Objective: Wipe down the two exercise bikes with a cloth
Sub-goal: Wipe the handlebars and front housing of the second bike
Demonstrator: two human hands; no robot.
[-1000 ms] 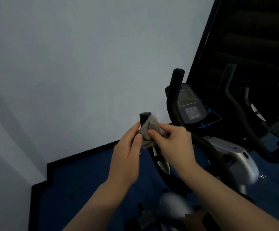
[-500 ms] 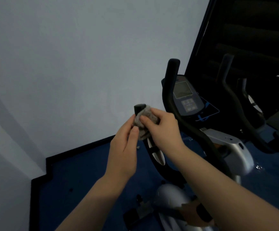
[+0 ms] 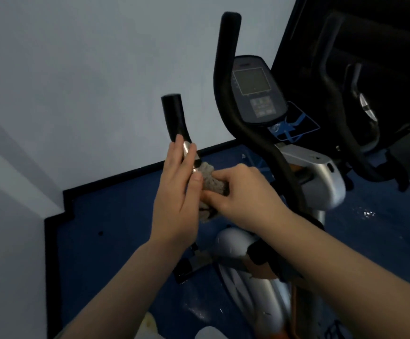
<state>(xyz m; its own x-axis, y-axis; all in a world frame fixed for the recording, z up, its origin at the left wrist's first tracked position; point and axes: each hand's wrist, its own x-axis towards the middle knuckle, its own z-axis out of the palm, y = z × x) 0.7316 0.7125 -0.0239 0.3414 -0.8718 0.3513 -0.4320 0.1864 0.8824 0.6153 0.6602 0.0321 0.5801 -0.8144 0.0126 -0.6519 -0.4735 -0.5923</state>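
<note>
A grey cloth (image 3: 211,178) is wrapped around the short left handlebar (image 3: 174,116) of the near exercise bike (image 3: 319,177), below its black grip. My right hand (image 3: 245,194) grips the cloth against the bar. My left hand (image 3: 177,192) lies with straight fingers along the bar's left side, touching the silver sensor strip and the cloth. The bike's tall black handlebar (image 3: 226,77) and console (image 3: 255,89) rise just right of my hands. A second bike (image 3: 360,113) stands in the dark at the far right.
A pale wall (image 3: 76,69) closes the left and back, with a black skirting (image 3: 116,178) at the blue floor (image 3: 125,241). The bike's silver body and pedal area (image 3: 233,243) sit below my forearms. A dark panel (image 3: 370,33) fills the upper right.
Both hands and the cloth have slid down the short handlebar from its top end to below the black grip, baring the grip. The view has moved closer to the bike.
</note>
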